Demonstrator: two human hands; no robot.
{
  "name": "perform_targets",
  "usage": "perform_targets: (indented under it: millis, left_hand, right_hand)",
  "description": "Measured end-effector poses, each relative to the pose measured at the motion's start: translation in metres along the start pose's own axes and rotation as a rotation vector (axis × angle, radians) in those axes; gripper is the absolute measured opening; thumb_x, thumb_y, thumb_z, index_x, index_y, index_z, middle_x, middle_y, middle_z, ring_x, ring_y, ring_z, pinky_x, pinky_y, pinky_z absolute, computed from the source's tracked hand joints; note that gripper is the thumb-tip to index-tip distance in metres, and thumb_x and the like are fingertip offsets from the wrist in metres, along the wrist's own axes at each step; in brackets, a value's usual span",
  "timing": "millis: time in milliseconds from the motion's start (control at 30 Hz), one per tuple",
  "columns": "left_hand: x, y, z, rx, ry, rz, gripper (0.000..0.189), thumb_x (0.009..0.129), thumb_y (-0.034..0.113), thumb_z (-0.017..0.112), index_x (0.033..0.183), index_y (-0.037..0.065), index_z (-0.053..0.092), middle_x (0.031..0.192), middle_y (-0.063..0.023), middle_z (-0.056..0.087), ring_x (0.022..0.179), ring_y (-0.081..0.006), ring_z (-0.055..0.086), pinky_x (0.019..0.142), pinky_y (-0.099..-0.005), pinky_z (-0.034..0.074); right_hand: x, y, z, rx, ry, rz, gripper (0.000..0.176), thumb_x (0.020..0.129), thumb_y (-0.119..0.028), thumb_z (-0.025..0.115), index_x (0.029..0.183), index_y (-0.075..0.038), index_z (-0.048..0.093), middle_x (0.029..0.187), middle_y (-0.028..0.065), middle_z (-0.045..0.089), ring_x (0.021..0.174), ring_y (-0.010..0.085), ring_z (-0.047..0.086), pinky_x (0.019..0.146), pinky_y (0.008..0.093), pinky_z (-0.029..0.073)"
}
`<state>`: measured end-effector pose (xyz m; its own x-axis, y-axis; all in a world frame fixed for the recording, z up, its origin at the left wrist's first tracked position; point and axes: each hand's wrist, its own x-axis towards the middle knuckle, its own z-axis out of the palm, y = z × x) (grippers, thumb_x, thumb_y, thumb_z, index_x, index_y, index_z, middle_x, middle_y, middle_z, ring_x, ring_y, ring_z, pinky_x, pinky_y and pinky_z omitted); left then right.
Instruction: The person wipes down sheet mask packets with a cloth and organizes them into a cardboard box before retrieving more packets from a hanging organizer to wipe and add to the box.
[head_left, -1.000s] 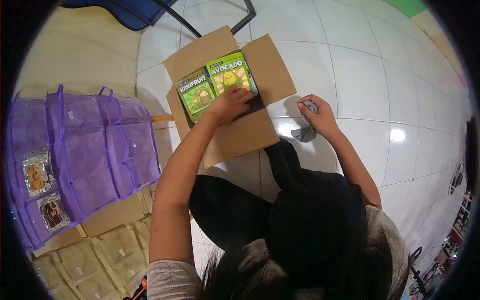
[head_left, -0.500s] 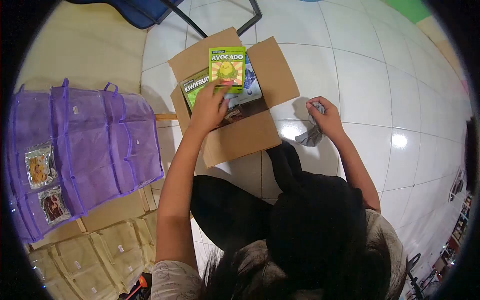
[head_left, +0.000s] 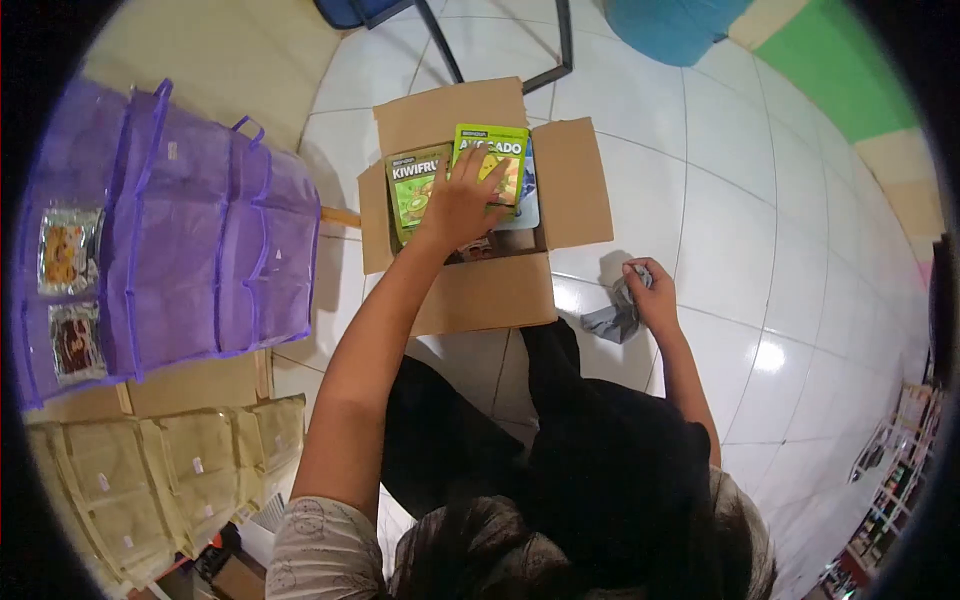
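Note:
My left hand [head_left: 465, 205] lies over the green avocado packet [head_left: 514, 150], its fingers spread across the packet's front. That packet rests on top of other packets inside the open cardboard box [head_left: 485, 295]. Beside it in the box is the kiwifruit packet [head_left: 408, 195], and a blue packet [head_left: 530, 205] shows partly underneath. Off to the right of the box, my right hand [head_left: 654, 295] is closed on a crumpled grey piece of material [head_left: 612, 322]; whether it is cloth or plastic I cannot make out. It hangs just over the tiled floor.
A purple pocket organizer [head_left: 190, 230] stands at the left, with two foil packets [head_left: 72, 250] in its pockets. Below it is a beige pocket organizer [head_left: 170, 470]. Dark metal chair legs [head_left: 565, 50] and a blue container [head_left: 670, 25] are at the back. Shelves [head_left: 890, 490] stand far right.
My left hand has moved further over the avocado packet, which now sits lower in the box. My right hand still grips the grey material. The camera view has shifted.

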<state>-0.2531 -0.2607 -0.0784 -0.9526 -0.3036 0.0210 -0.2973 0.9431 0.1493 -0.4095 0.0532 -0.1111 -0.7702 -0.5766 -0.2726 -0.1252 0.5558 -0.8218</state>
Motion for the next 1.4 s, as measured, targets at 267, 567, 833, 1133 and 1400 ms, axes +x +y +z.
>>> perform_targets:
  millis: [267, 567, 833, 1133, 1400]
  left_hand:
    - [0.014, 0.012, 0.022, 0.205, -0.047, 0.073, 0.125, 0.050, 0.048, 0.089, 0.153, 0.021, 0.024, 0.155, -0.0204, 0.025, 0.140, -0.0383, 0.031, 0.112, -0.0576, 0.026]
    - [0.012, 0.015, 0.027, 0.160, 0.022, 0.067, 0.119, 0.053, 0.044, 0.088, 0.152, 0.022, 0.027, 0.151, -0.0179, 0.032, 0.130, -0.0346, 0.042, 0.103, -0.0540, 0.034]
    - [0.013, 0.011, 0.032, 0.140, 0.087, 0.069, 0.116, 0.054, 0.040, 0.088, 0.152, 0.024, 0.028, 0.150, -0.0150, 0.033, 0.131, -0.0328, 0.041, 0.103, -0.0593, 0.033]
    - [0.016, 0.023, 0.023, 0.110, 0.078, 0.113, 0.114, 0.053, 0.029, 0.086, 0.151, 0.029, 0.028, 0.153, -0.0160, 0.030, 0.140, -0.0336, 0.032, 0.109, -0.0640, 0.027]
    - [0.016, 0.026, 0.032, 0.125, 0.095, 0.066, 0.117, 0.053, 0.028, 0.086, 0.152, 0.023, 0.026, 0.154, -0.0183, 0.026, 0.142, -0.0344, 0.028, 0.109, -0.0635, 0.026]
  right_hand:
    - [0.003, -0.001, 0.004, 0.035, 0.005, -0.051, 0.020, 0.089, -0.021, 0.069, 0.094, -0.002, 0.066, 0.074, 0.0039, 0.063, 0.070, 0.0116, 0.055, 0.066, 0.0284, 0.046]
    - [0.003, 0.010, 0.006, 0.016, -0.006, -0.064, 0.021, 0.089, -0.022, 0.068, 0.094, -0.002, 0.066, 0.075, 0.0051, 0.064, 0.070, 0.0119, 0.055, 0.067, 0.0282, 0.046]
    - [0.003, 0.007, 0.009, 0.004, 0.003, -0.084, 0.021, 0.089, -0.022, 0.069, 0.094, -0.002, 0.066, 0.075, 0.0047, 0.063, 0.069, 0.0114, 0.054, 0.065, 0.0284, 0.045]
    - [0.003, 0.015, 0.010, 0.007, -0.028, -0.004, 0.022, 0.087, -0.023, 0.070, 0.095, -0.003, 0.067, 0.073, 0.0060, 0.064, 0.067, 0.0132, 0.054, 0.065, 0.0296, 0.046]
    - [0.002, 0.011, 0.008, -0.048, -0.034, -0.004, 0.023, 0.087, -0.024, 0.069, 0.095, -0.002, 0.067, 0.077, 0.0090, 0.065, 0.071, 0.0161, 0.057, 0.068, 0.0311, 0.047]
